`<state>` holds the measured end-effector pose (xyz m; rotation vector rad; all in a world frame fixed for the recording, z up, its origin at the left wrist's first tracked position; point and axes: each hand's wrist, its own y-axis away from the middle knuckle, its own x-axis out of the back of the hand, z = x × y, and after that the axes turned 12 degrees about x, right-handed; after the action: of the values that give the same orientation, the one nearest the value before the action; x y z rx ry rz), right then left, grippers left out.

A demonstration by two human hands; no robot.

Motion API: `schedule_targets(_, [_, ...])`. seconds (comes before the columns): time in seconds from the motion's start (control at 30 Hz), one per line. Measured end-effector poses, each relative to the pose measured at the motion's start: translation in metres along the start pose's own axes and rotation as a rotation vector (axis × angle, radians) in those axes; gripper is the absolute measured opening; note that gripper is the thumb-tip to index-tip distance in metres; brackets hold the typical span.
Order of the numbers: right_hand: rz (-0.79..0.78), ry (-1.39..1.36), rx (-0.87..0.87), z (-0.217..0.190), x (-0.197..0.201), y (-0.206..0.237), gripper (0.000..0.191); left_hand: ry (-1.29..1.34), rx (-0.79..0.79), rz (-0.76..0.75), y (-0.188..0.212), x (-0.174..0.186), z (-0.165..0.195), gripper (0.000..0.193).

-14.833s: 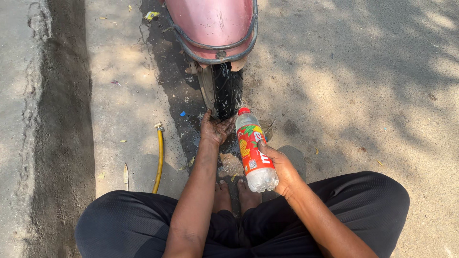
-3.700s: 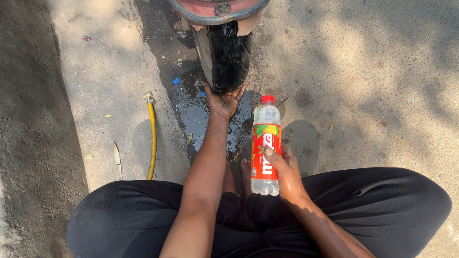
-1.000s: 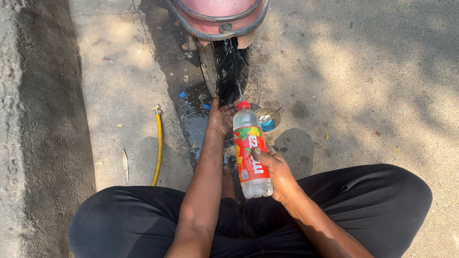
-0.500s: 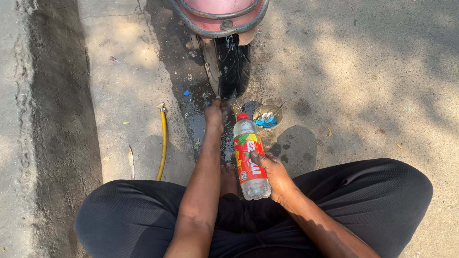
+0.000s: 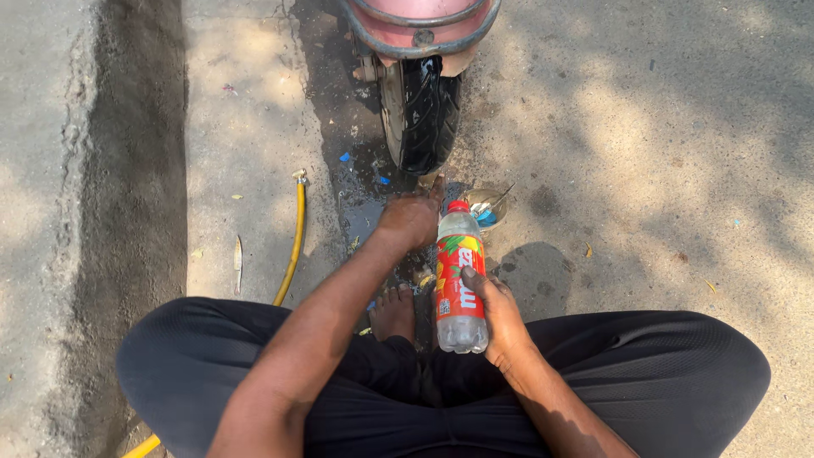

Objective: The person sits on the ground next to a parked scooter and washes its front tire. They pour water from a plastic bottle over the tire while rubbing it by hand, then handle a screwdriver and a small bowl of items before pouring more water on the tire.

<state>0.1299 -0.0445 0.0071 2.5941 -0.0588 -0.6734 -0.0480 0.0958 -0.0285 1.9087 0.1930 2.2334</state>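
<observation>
The concrete ground (image 5: 661, 153) fills most of the view, dry and sunlit w/ leaf shadows, and a darker strip runs down the left side. A wet dark patch (image 5: 356, 195) spreads under the vehicle. At the top edge is the rear of a pink scooter (image 5: 420, 21), and its black tyre (image 5: 424, 114) stands upright on the wet patch.

The person sits on the ground w/ legs in black trousers (image 5: 644, 373) spread wide; a bare foot (image 5: 394, 309) shows between the knees.

A yellow hose (image 5: 292, 242) lies on the ground left of the wet patch, its metal end pointing away from the person, approx. level w/ the bottom of the tyre.

The left hand (image 5: 411, 220) reaches forward, palm down, fingers stretched to the bottom of the tyre; the fingertips seem to touch the rubber. This grip is open and flat, holds nothing.

The right hand (image 5: 500, 314) holds a clear plastic bottle (image 5: 459, 276) w/ red label and red cap. The grip is closed around the lower part, thumb across the label. The bottle stands nearly upright, just right of the left hand, cap on, near the tyre but apart from it.

A small shiny wrapper (image 5: 490, 206) lies on the ground just behind the bottle cap.
</observation>
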Motion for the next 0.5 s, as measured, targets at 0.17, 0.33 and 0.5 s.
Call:
schedule_targets(0.17, [-0.17, -0.058, 0.031, -0.005, -0.001, 0.002, 0.049, -0.062, 0.063, -0.209, 0.034, 0.026, -0.033, 0.099])
schedule_targets(0.33, [-0.14, -0.041, 0.013, -0.008, -0.009, 0.002, 0.046, -0.026, 0.087, -0.225, 0.054, 0.019, -0.046, 0.096])
schedule_targets(0.5, [-0.111, -0.011, 0.001, -0.007, -0.014, 0.004, 0.047, -0.049, 0.024, -0.027, 0.052, 0.003, -0.046, 0.098])
